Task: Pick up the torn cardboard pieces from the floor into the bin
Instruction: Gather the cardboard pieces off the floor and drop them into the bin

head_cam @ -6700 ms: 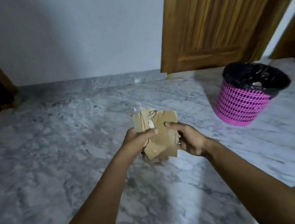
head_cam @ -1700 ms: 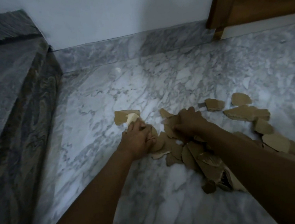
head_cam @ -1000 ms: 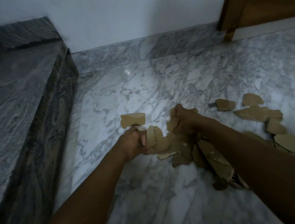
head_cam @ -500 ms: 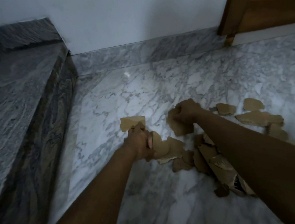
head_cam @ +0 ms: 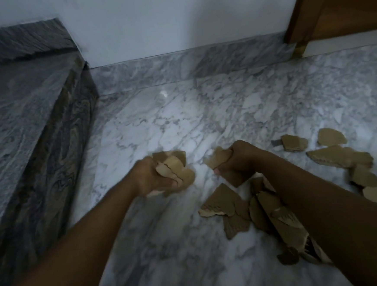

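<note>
Torn brown cardboard pieces lie scattered on the marble floor. My left hand grips a bunch of cardboard pieces just above the floor. My right hand grips other pieces, its fingers curled round them. More loose pieces lie under and beside my right forearm. Further pieces lie at the right. The bin is out of view.
A dark marble step rises at the left. A white wall with a marble skirting runs along the back. A wooden door frame stands at the top right. Bare floor lies ahead of my hands.
Both hands have closed on cardboard pieces and lifted them off the floor. My left hand has gathered the piece that lay at the left. The camera moved closer.
</note>
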`<action>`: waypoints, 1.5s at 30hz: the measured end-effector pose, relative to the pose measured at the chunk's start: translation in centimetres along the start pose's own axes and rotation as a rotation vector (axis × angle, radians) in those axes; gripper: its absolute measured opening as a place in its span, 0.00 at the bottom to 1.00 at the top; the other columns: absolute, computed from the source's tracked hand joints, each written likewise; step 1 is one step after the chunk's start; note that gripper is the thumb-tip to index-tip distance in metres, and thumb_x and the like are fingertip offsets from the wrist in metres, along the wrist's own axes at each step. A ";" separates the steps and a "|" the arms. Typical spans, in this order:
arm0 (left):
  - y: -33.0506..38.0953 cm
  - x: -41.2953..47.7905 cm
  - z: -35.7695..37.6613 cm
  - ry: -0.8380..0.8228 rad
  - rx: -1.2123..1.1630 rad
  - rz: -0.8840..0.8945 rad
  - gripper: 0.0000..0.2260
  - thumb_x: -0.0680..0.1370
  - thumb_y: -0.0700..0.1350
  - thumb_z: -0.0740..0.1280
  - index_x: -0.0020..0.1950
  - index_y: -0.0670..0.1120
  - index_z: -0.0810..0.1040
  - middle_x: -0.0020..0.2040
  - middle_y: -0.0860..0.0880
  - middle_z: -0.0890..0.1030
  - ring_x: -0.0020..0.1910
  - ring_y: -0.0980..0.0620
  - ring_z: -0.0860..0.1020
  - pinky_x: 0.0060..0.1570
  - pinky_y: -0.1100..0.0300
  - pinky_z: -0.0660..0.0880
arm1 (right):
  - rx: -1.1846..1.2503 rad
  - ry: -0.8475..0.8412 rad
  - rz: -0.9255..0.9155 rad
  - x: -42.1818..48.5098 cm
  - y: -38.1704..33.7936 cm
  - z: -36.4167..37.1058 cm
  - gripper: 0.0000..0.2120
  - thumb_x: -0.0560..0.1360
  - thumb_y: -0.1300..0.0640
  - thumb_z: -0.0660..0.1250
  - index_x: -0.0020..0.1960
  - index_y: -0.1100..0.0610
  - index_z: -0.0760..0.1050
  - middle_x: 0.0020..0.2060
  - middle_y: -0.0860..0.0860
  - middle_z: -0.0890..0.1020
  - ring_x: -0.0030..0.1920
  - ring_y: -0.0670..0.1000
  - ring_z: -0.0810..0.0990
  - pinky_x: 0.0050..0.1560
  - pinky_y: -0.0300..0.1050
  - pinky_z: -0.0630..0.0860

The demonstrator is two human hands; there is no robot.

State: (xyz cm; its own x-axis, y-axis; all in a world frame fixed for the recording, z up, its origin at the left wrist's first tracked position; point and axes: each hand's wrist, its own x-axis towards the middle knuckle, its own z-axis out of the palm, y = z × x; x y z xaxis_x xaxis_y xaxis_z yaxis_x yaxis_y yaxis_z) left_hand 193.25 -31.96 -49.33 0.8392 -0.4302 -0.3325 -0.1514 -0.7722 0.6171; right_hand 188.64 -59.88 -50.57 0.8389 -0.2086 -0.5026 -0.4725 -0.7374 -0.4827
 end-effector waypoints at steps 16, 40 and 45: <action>1.1 4.0 2.6 0.035 0.142 -0.147 0.37 0.68 0.53 0.79 0.68 0.45 0.62 0.53 0.42 0.76 0.57 0.40 0.77 0.43 0.56 0.71 | -0.229 0.015 -0.091 2.2 3.8 -2.6 0.28 0.74 0.50 0.73 0.66 0.59 0.64 0.61 0.59 0.73 0.51 0.58 0.73 0.46 0.49 0.68; 7.0 -1.0 10.8 -0.167 0.278 0.100 0.37 0.68 0.51 0.78 0.70 0.47 0.62 0.60 0.41 0.74 0.59 0.42 0.74 0.51 0.55 0.72 | -0.174 0.012 -0.113 2.2 -0.1 1.5 0.45 0.73 0.50 0.74 0.79 0.55 0.50 0.75 0.62 0.55 0.72 0.67 0.61 0.67 0.60 0.68; 7.3 -0.8 10.8 -0.158 0.306 0.071 0.32 0.67 0.53 0.78 0.66 0.46 0.70 0.62 0.44 0.76 0.60 0.45 0.76 0.57 0.54 0.75 | -0.039 0.004 -0.156 2.5 0.1 1.5 0.46 0.72 0.52 0.77 0.80 0.57 0.53 0.76 0.59 0.64 0.74 0.60 0.65 0.69 0.50 0.67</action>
State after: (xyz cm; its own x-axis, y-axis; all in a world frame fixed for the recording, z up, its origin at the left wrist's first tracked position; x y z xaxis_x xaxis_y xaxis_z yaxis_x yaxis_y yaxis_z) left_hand 185.78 -42.29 -52.28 0.7334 -0.5366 -0.4174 -0.3764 -0.8318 0.4079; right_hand 190.29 -59.47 -52.96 0.9025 -0.0914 -0.4210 -0.3252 -0.7855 -0.5265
